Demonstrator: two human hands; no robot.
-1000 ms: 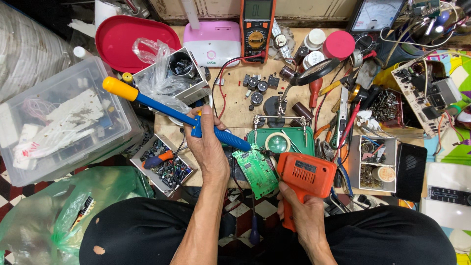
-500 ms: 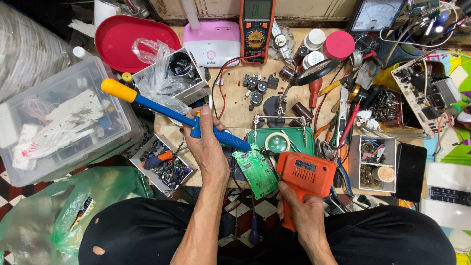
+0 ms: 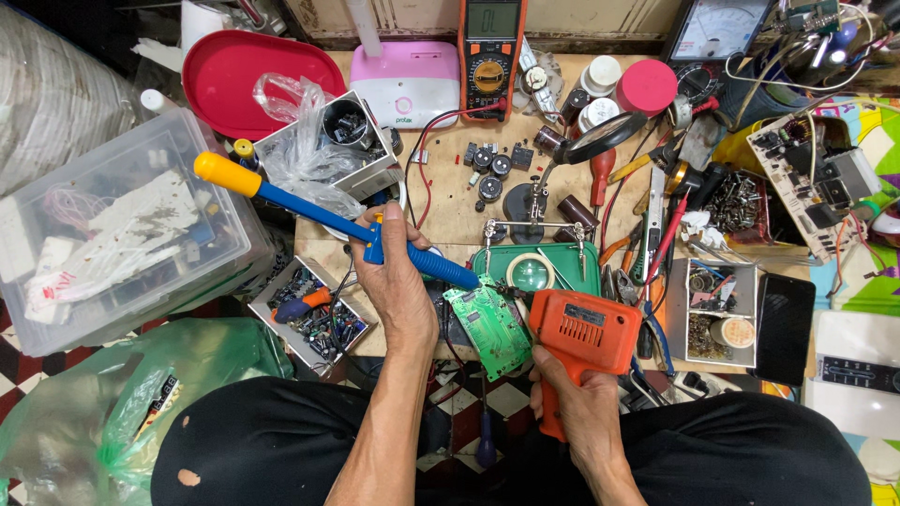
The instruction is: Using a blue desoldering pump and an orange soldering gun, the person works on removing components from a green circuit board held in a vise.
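Observation:
My left hand (image 3: 396, 281) grips a blue desoldering pump (image 3: 323, 217) with a yellow plunger knob, its tip pointing down-right at a green circuit board (image 3: 489, 328). My right hand (image 3: 574, 403) holds an orange soldering gun (image 3: 583, 335) by its handle, with the nose turned toward the same board. The board lies tilted between the two tools at the front edge of the wooden workbench (image 3: 450, 201). Just behind it stands a green helping-hands base with a magnifier (image 3: 532, 272).
An orange multimeter (image 3: 491, 52), a pink device (image 3: 405, 84), a red tray (image 3: 246, 70), and boxes of parts (image 3: 319, 314) crowd the bench. A clear plastic bin (image 3: 112, 234) sits left, a green bag (image 3: 122, 403) below it. Screwdrivers, pliers and a phone (image 3: 784, 328) lie right.

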